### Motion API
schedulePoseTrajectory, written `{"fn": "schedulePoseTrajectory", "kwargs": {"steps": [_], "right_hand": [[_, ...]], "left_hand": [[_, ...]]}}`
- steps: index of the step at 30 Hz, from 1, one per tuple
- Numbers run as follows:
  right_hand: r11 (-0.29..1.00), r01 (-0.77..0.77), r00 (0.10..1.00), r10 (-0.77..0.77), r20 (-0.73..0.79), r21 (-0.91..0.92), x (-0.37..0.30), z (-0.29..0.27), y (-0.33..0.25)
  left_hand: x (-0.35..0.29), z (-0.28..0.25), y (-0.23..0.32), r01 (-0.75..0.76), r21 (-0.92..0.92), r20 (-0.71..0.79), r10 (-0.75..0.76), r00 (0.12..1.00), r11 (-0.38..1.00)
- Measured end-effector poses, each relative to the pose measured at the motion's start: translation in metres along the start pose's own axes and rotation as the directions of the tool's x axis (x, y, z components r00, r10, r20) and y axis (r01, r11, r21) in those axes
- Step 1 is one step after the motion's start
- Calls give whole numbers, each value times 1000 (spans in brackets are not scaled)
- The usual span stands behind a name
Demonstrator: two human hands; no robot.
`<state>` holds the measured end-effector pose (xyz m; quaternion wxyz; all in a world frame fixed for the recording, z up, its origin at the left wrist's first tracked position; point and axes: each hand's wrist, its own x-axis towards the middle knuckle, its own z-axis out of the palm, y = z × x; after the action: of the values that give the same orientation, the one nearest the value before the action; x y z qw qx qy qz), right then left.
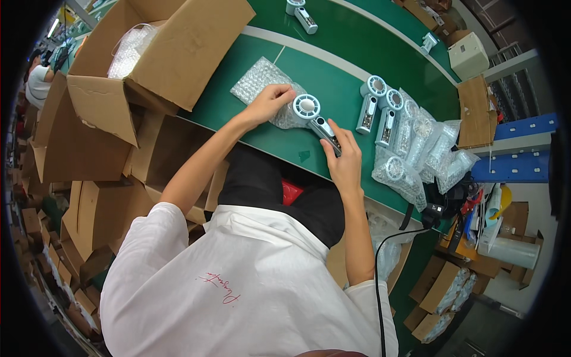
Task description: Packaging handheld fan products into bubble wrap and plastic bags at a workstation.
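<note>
My right hand (345, 153) grips the handle of a light-blue handheld fan (307, 107), whose round head points away to the left. Beneath the fan head lies the open end of a bubble-wrap bag (260, 80) on the green table. The fingers of my left hand (270, 102) are pinched together at the bag's edge, beside the fan head. Two more handheld fans, one (367, 105) and another (388, 118), lie unwrapped to the right. Next to them is a pile of bubble-wrapped fans (410, 140).
A large cardboard box (184, 53) holding bubble wrap (132, 50) stands at the left. Beyond my table edge, a green conveyor belt (351, 44) carries another fan (306, 21). A black cable (377, 291) runs down past my right arm. A person (38, 83) is at the far left.
</note>
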<state>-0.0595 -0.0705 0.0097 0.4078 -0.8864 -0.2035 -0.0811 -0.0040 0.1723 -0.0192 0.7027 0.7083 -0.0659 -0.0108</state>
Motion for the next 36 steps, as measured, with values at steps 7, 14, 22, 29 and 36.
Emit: {"fn": "schedulePoseTrajectory", "kwargs": {"steps": [7,14,22,29,36], "right_hand": [[978,129,987,-112,112,-161,3,-28,-45],[346,-470,832,481,277,812,-9,-43,-25],[403,-372,928,193,319,836,-23,-63,-46],[216,-515,852,24,522,830,-14,-68,-59],[24,-631,773,96,627,775,-21,-51,-99]], "left_hand": [[-28,65,65,-500,723,212,536,817,476],[-63,77,86,-538,677,146,624,768,503],[-53,45,126,-524,395,21,563,826,755],[-72,39,160,-467,76,-65,472,879,881],[-126,78,169,-630,364,265,572,776,686]]}}
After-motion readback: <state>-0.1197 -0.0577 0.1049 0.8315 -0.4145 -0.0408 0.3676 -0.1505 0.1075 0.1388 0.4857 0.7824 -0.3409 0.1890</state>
